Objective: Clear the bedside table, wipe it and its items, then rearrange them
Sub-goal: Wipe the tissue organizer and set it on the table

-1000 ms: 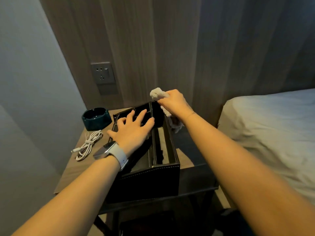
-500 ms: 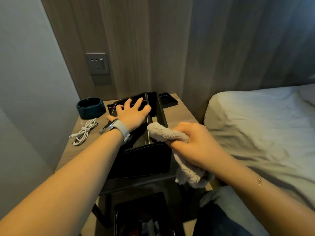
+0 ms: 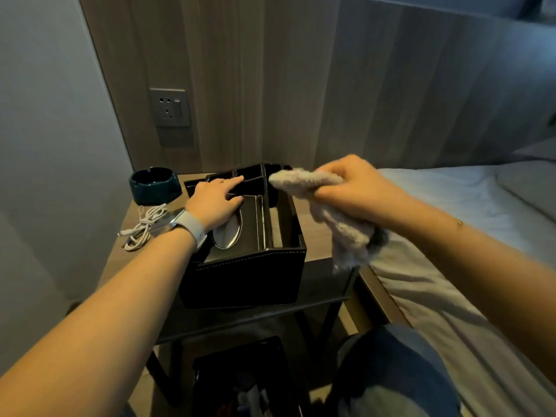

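Note:
A black leather tissue-box organizer (image 3: 246,275) with several compartments stands on the wooden bedside table (image 3: 319,236). My left hand (image 3: 215,201), with a watch at the wrist, lies flat on the organizer's top, fingers spread. My right hand (image 3: 358,188) is closed on a pale fluffy cloth (image 3: 340,218), held just above the organizer's right wall near its far end; the cloth's loose end hangs down beside the box. A dark green ashtray (image 3: 153,185) and a coiled white cable (image 3: 143,227) lie on the table's left part.
A wall socket (image 3: 170,108) sits on the wood-panel wall behind the table. The bed (image 3: 451,236) with white sheets runs along the right. Below the table is a lower shelf with a dark object (image 3: 240,377). My knee in jeans (image 3: 394,371) is at the bottom.
My right hand with the cloth came back along the organizer's right side to its near corner, then rose toward the far end. My left hand stayed on the organizer's top.

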`<action>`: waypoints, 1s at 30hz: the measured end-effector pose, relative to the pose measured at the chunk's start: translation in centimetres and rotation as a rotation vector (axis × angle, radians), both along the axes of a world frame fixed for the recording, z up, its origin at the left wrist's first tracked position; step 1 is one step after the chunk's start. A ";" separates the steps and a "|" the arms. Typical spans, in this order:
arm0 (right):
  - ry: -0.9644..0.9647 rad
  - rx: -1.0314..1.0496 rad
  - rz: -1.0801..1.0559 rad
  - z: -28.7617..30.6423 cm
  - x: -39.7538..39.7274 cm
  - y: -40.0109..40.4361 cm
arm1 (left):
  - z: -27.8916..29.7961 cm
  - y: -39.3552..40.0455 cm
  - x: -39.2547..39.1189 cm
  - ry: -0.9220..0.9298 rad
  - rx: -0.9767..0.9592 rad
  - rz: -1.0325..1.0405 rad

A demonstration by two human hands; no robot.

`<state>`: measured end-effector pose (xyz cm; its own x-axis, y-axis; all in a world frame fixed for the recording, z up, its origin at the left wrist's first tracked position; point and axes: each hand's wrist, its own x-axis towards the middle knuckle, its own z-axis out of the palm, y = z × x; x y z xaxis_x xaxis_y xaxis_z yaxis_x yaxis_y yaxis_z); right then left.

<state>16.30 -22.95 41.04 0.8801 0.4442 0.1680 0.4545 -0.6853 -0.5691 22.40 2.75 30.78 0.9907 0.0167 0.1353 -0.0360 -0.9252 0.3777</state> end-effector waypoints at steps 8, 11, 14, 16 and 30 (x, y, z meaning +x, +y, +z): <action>-0.099 -0.253 -0.287 -1.4 13.3 11.4 | -0.2 -0.4 -0.3 -0.002 0.002 0.074; -0.123 -0.300 -0.322 -3.2 13.7 13.3 | 0.1 -0.7 -0.3 -0.007 -0.019 0.102; -0.087 -0.324 -0.293 -3.1 11.9 13.1 | 0.2 -1.1 -0.3 0.003 -0.049 0.137; -0.106 -0.343 -0.253 -3.0 10.0 12.2 | 0.4 -1.3 -0.3 0.003 -0.059 0.151; 0.039 -0.379 0.077 1.8 1.3 6.3 | 1.1 -1.1 -0.6 0.038 -0.098 0.139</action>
